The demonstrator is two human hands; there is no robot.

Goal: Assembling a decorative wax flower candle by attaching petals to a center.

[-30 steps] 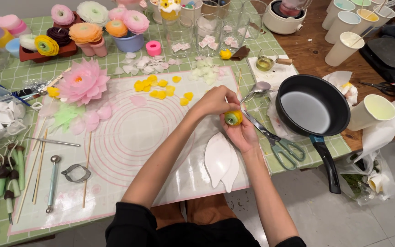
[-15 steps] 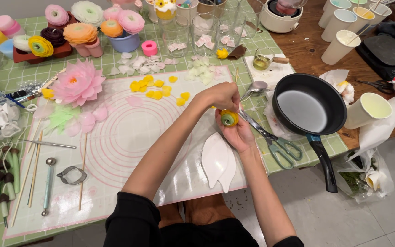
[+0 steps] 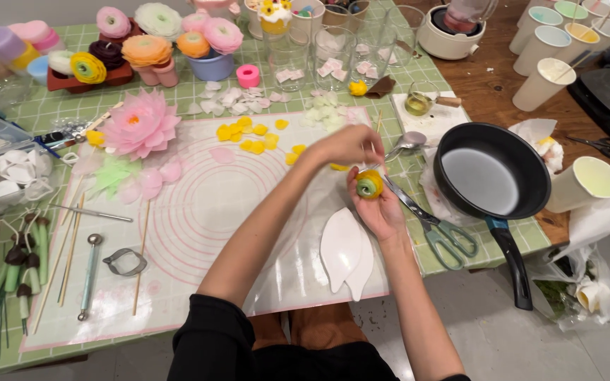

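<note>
Green-checked cloth covers the crowded surface, with a clear mat spread before you. Your right hand holds a small yellow wax flower in a closed grip above the mat's right edge; your left hand pinches a yellow petal against its top. Loose yellow petals lie well apart on the mat. Scissors and a black pan sit just beside your wrist. Pressing too hard would likely crush the layers; a careless elbow could knock the pan.
</note>
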